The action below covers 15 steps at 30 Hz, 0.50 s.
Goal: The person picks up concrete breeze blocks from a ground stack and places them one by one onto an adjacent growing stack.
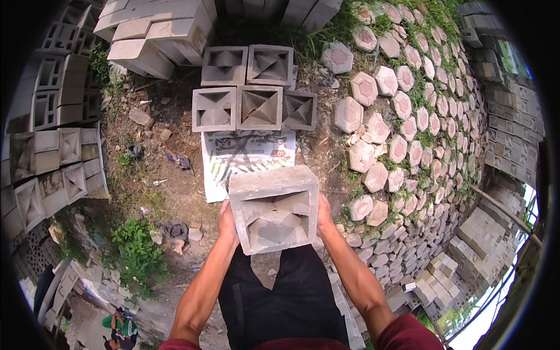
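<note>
Between my two hands is a square grey concrete vent block point(274, 184), lifted in front of my legs with its hollow, angled face toward me. My left hand point(228, 223) grips its left side; my right hand point(324, 214) presses on its right side. The fingers are partly hidden behind the block. Just beyond lies a white printed sack point(217, 169), flat on the ground and partly covered by the block. At the sack's far edge several similar vent blocks point(214, 124) sit on the ground in two rows, touching or nearly so.
Hexagonal pavers with reddish centres point(361, 156) cover the ground on the right. A stack of large concrete pieces point(169, 41) stands at the far left, and more vent blocks point(70, 146) are piled left. A leafy plant point(137, 251) grows near left. Another person point(121, 326) is at lower left.
</note>
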Available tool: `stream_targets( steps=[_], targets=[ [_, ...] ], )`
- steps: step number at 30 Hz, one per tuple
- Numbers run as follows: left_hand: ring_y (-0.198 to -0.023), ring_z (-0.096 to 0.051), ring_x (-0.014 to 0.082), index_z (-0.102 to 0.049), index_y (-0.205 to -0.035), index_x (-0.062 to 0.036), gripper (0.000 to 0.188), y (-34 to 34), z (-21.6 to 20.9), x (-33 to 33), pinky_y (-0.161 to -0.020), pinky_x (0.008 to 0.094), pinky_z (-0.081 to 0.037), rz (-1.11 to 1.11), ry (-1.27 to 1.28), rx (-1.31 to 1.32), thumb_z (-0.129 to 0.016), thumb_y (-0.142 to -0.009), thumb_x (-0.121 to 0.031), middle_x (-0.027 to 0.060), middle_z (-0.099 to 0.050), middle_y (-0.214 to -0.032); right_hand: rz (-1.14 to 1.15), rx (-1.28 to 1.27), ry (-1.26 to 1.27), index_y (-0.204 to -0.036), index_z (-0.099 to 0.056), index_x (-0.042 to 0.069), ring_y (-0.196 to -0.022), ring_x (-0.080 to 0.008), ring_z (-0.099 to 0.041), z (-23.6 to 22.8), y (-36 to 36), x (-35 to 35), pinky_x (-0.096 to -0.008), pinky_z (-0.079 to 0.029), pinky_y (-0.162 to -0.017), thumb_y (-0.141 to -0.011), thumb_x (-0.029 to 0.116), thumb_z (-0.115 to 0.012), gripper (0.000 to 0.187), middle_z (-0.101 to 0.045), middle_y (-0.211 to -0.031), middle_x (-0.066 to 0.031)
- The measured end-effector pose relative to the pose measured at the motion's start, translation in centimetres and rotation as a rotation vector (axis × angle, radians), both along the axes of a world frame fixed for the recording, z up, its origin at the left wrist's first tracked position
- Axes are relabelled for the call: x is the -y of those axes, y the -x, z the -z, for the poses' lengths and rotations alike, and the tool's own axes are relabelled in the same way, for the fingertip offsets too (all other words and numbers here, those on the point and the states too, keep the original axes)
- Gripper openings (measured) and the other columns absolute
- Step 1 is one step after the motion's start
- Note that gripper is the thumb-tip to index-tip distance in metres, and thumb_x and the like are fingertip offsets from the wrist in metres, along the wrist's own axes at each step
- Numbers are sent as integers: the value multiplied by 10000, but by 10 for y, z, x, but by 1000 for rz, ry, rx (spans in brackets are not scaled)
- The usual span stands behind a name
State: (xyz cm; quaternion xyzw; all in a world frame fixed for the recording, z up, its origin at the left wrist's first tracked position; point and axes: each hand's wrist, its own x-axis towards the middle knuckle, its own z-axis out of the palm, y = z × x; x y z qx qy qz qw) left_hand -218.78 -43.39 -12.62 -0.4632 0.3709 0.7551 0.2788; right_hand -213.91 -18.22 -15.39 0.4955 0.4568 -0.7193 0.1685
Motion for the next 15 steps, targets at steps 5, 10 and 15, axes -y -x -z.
stream_targets(
  steps=[5,10,15],
  targets=[
    [-980,-598,217,-468,-1240,-27,372,-22,-196,23,-843,352,-489,53,-7,-194,-435,-943,-247,133,-586,-1108,-73,-219,-5,-1195,-531,-2,-938,-137,-556,-251,2,-1,-272,-447,-834,-972,447,-360,530,-600,-1064,-67],
    [-1046,-550,217,-428,-1294,-39,465,-51,-200,32,-913,357,-439,226,-106,-467,-352,-965,-358,90,-557,-1160,70,-414,36,-1207,-531,40,-841,-137,-583,-264,-50,16,-290,-486,-731,-959,495,-354,548,-610,-977,-55],
    [-1029,-555,210,-482,-1248,-43,446,-27,-239,34,-917,333,-429,403,-136,-568,-357,-967,-366,85,-579,-1131,138,-431,-112,-1137,-581,58,-740,-101,-553,-327,-83,54,-254,-457,-622,-931,551,-384,570,-603,-884,-20]
  ],
)
